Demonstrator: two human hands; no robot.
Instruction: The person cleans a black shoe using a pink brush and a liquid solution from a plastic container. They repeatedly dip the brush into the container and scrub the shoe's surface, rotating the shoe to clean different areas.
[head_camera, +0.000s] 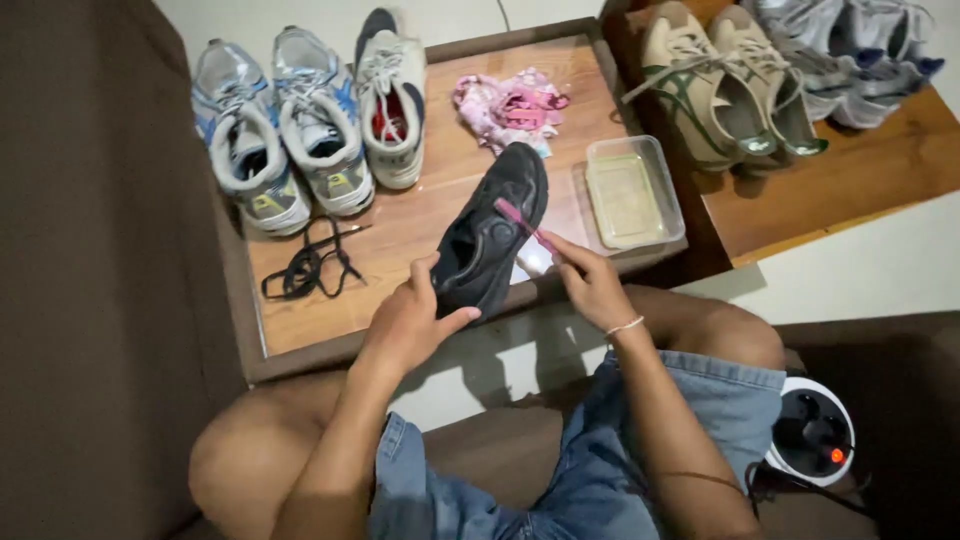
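Observation:
My left hand (410, 318) grips the heel end of a black sneaker (492, 232), which is held tilted over the front edge of a low wooden table (420, 215). In my right hand (590, 280) is a pink toothbrush (520, 220), its head resting on the upper of the black shoe. The shoe has no laces in it. A loose black lace (312, 262) lies on the table to the left of the shoe.
On the table stand a blue-grey pair of sneakers (280, 135), a single white sneaker (392, 100), a pink cloth (505, 105) and a clear plastic tub (632, 192). A second table (850, 180) carries a beige-green pair (722, 85) and grey shoes (850, 50). A small white fan (812, 432) sits by my right knee.

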